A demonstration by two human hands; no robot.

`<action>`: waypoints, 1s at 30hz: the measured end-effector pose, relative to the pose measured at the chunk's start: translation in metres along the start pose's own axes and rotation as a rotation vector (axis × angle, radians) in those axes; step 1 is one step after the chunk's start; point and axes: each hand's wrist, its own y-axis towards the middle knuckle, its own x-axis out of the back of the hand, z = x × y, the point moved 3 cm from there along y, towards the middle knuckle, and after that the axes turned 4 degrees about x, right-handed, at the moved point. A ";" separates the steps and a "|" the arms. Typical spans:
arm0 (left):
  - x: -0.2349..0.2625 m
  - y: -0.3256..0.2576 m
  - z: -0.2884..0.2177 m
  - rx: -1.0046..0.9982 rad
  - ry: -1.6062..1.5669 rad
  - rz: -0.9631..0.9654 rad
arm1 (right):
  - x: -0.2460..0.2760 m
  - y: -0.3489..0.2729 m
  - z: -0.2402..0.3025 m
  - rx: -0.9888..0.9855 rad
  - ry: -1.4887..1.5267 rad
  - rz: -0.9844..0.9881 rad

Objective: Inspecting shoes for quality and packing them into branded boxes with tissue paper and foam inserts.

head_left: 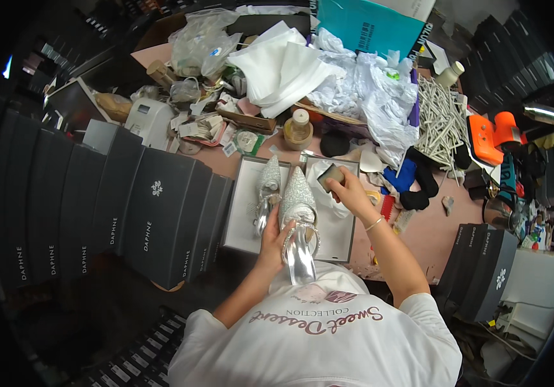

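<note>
Head view: left hand holds a silver glitter pointed shoe from below, fingers closed around its mid-section. Shoe's long axis runs away from the body, toe pointing to the far side, over the open white shoebox on the tabletop. Right hand just right of the toe, nearer to it, fingers pinched narrow on a small tan pad. Second shoe lies in the box.

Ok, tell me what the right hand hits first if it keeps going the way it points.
Probably the crumpled white tissue paper in the open shoe box, just beyond the small brown block that the right hand holds; depth is unclear.
</note>
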 end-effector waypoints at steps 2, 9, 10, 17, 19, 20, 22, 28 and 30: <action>-0.005 -0.006 -0.019 -0.090 0.019 -0.033 | -0.022 0.039 0.007 0.038 -0.082 0.092; 0.005 -0.013 -0.030 -0.245 0.044 -0.138 | -0.071 0.110 0.023 0.092 0.011 0.240; 0.008 -0.013 -0.028 -0.253 0.046 -0.157 | -0.073 0.105 0.017 0.114 0.029 0.219; 0.006 0.003 -0.022 -0.293 0.014 -0.212 | -0.039 -0.026 0.000 -0.020 0.565 0.493; -0.009 0.007 -0.024 -0.230 -0.030 -0.203 | -0.051 -0.078 0.006 -0.126 0.561 0.478; -0.015 0.009 -0.020 -0.264 0.028 -0.167 | -0.060 -0.095 0.007 -0.133 0.578 0.454; -0.021 0.021 -0.008 -0.351 0.143 -0.097 | -0.068 -0.106 0.014 -0.148 0.396 0.317; 0.002 0.018 -0.016 -0.401 0.926 0.084 | -0.040 -0.128 0.009 -0.061 0.379 -0.028; 0.048 0.026 -0.017 -0.460 1.121 -0.136 | -0.027 -0.131 -0.001 -0.050 0.283 -0.053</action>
